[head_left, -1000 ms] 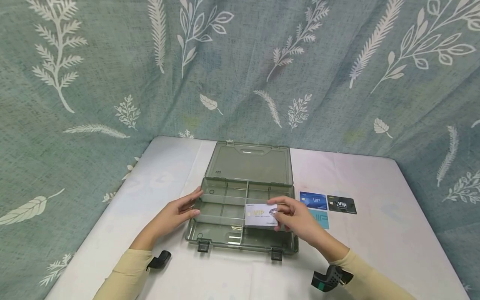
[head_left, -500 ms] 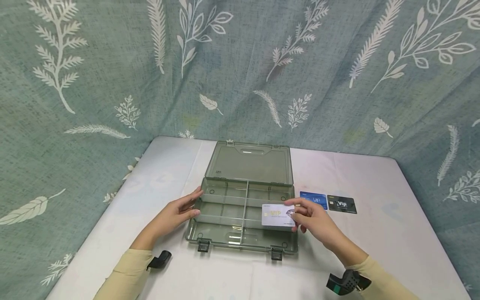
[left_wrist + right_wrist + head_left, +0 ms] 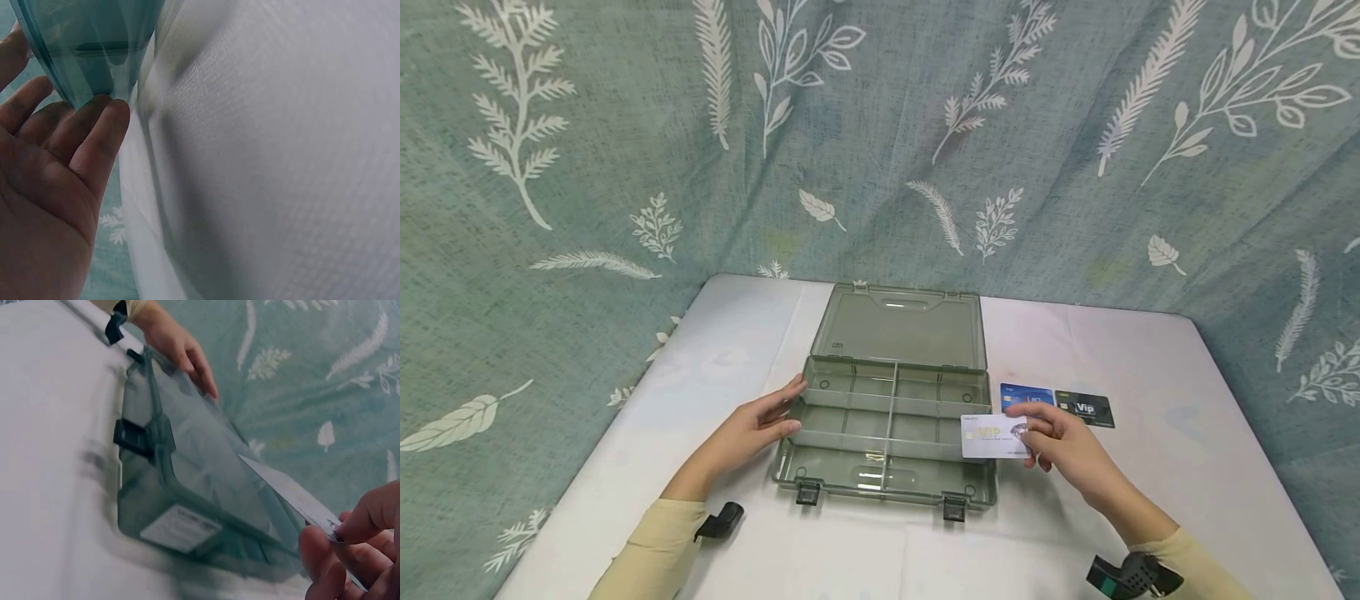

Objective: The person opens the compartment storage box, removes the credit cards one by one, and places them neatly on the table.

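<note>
A white card with gold VIP lettering [image 3: 983, 436] is pinched by its right end between the thumb and fingers of my right hand [image 3: 1067, 446]. Its left part overlaps the right edge of a translucent green compartment box [image 3: 850, 477]. In the right wrist view the card [image 3: 290, 490] shows at a slant, close over the box rim. My left hand [image 3: 748, 429] touches the left side of the box with fingers extended; in the left wrist view its fingertips [image 3: 115, 112] rest at the box wall.
The box's lid [image 3: 901, 327] lies folded back behind it. Black latches [image 3: 953, 508] hang at its front edge. A blue VIP card [image 3: 1025, 395], partly covered by my right hand, and a black VIP card [image 3: 1086, 408] lie on the white tabletop [image 3: 1172, 467].
My right hand has moved right with the white card, from over the box's middle to its right edge. The teal card is now out of sight. My left hand has stayed put.
</note>
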`<state>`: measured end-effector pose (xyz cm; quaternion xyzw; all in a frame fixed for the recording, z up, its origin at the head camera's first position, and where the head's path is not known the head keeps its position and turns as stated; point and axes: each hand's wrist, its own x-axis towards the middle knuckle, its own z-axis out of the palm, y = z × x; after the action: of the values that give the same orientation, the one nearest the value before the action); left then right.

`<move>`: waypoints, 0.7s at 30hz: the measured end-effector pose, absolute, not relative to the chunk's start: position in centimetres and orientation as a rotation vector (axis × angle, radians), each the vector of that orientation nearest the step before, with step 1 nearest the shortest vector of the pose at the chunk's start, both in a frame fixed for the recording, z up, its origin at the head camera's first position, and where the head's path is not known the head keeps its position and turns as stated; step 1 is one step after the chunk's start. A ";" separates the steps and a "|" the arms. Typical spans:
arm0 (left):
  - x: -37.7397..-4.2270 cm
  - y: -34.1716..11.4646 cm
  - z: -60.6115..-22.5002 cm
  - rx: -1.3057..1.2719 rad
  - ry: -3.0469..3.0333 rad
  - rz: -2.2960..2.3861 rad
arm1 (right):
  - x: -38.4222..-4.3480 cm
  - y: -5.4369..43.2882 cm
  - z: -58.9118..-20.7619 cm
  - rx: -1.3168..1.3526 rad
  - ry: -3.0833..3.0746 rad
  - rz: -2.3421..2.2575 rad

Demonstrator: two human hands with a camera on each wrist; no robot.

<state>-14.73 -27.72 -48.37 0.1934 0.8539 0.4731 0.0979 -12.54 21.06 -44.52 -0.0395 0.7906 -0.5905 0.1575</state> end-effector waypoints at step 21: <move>-14.7 -27.8 -48.4 0.568 2.515 1.418 | -11.5 26.0 -45.3 0.143 2.446 -1.601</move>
<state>-14.73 -27.81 -48.42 0.1921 0.8505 0.4794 0.0993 -11.45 26.01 -45.29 0.0487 0.8309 -0.5439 0.1070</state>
